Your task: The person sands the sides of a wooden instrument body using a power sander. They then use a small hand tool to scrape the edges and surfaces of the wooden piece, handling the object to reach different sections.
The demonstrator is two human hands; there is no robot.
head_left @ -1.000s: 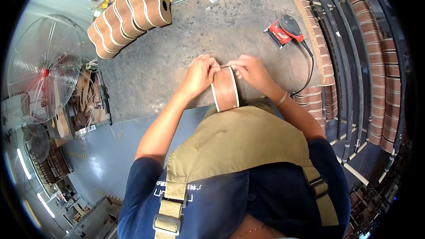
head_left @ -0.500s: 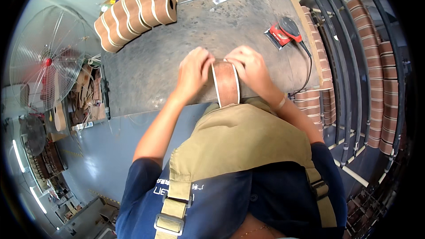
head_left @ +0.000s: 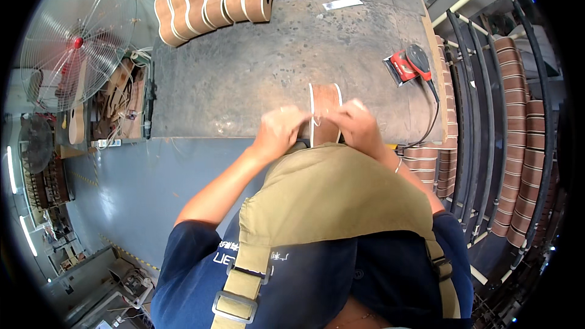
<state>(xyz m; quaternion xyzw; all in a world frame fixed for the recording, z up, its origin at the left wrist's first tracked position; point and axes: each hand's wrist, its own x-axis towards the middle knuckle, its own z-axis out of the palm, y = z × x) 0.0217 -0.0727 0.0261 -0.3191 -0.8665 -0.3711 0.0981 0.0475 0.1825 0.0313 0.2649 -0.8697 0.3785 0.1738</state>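
Now both hands, left (head_left: 281, 131) and right (head_left: 359, 127), pinch the guitar body (head_left: 324, 106) standing on edge at the bench's (head_left: 244, 79) near rim, its long axis running twelve-to-six between them.

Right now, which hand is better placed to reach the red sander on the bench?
The right hand. It holds the wooden body on the same side as the red sander, with open bench between; the left hand would have to cross over.

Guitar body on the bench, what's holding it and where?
Both hands grip the guitar body, standing on edge: left hand on its left rim, right hand on its right rim, at the near end.
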